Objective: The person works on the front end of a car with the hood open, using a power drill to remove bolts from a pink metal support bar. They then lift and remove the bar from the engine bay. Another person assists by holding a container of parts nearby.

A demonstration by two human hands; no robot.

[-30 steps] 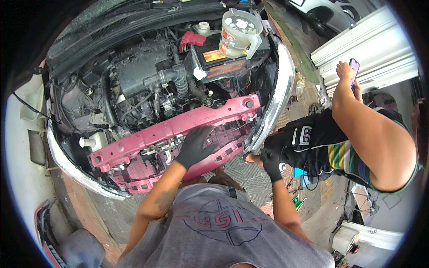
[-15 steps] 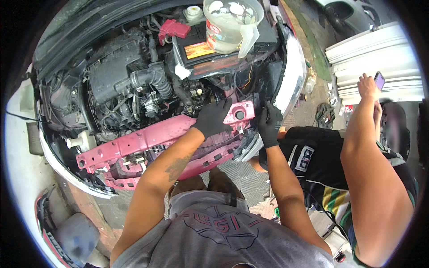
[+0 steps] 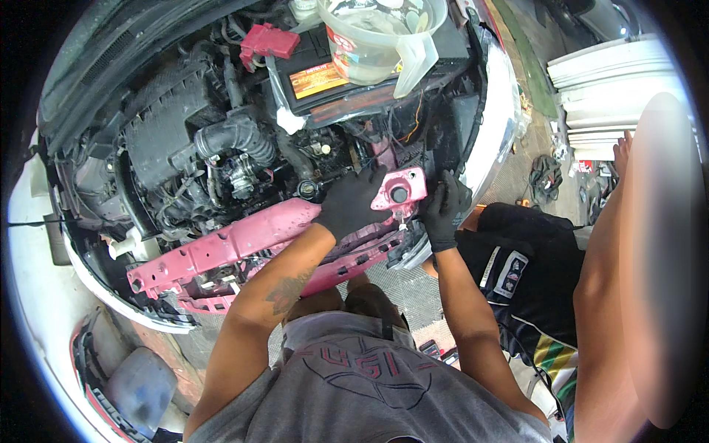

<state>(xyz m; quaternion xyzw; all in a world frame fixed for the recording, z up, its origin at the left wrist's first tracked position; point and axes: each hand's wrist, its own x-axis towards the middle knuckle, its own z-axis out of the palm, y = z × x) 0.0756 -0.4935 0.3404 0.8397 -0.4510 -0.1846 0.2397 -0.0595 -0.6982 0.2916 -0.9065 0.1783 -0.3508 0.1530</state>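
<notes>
A pink metal radiator support bar (image 3: 229, 236) runs across the front of the car's open engine bay. My left hand (image 3: 351, 203), in a black glove, is wrapped over this bar near its right end. Beyond those fingers, the bar's end plate (image 3: 400, 193) shows a round dark hole. Beside the plate is my right hand (image 3: 447, 205), gloved in black too, with its fingers curled in and pressed together. Whatever they pinch, if anything, is hidden. Just below the plate sits a clear plastic edge, perhaps part of the headlight (image 3: 410, 251).
A clear plastic jug (image 3: 362, 55) stands on the car battery (image 3: 314, 81). The engine (image 3: 166, 125) with its ribbed intake hose (image 3: 240, 139) fills the bay's left. Another person in black clothing (image 3: 509, 273) is close on my right, a bare arm (image 3: 598, 295) reaching along the right edge.
My hands stay at the bar's right end, with only small shifts. The other person's arm has moved right and nearer; the phone in that hand is no longer visible. The whole view has shifted slightly.
</notes>
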